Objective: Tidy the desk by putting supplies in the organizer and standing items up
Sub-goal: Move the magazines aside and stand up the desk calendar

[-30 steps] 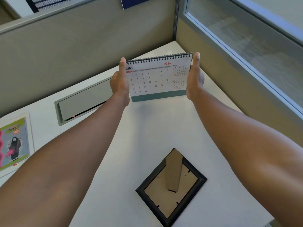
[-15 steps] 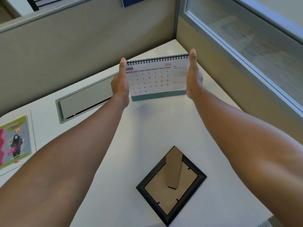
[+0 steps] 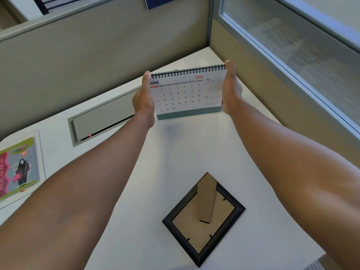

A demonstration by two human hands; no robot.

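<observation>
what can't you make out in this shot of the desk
Head view only:
- Calendar side edges and back: covered by the left hand and right hand; whether its base touches the desk is unclear.
- Frame: lies face down, so its picture is hidden.
- Flyer: cut off by the left edge.
- Small month grids: too small to read.

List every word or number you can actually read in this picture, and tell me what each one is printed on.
"JUNE": top left of the desk calendar, held between the left hand and the right hand.
"2026": red, top of the same page.
"1" to "30": its date grid.
"MAY" and "JUL": small side months; their dates are too small to read.
Weekday header row: too small to read.
Flyer at the left edge: lettering cut off and blurred, unreadable.
Picture frame: no text.
</observation>
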